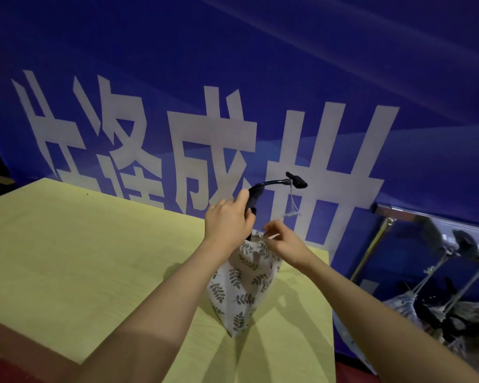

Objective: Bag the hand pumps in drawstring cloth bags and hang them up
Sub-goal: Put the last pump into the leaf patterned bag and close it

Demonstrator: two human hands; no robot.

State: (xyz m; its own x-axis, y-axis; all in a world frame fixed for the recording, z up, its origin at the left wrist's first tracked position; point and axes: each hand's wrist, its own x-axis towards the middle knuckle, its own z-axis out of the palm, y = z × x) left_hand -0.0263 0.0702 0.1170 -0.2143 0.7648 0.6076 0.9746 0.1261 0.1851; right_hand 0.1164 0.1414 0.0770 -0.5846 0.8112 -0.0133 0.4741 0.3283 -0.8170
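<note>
A white cloth bag (239, 286) printed with dark leaves stands upright on the yellow-green table (80, 258). A black hand pump (253, 201) sticks out of the bag's mouth, its curved hose (271, 183) arching right to a black nozzle (297, 181) with a pale string hanging from it. My left hand (227, 219) grips the pump's upper body above the bag. My right hand (284, 240) pinches the bag's gathered rim at its right side. The lower part of the pump is hidden inside the bag.
A blue banner (233, 92) with large white characters stands right behind the table. At the right, a metal rail (415, 217) carries several hanging bagged pumps (437, 294) over a dark heap. The table's right edge lies close to the bag.
</note>
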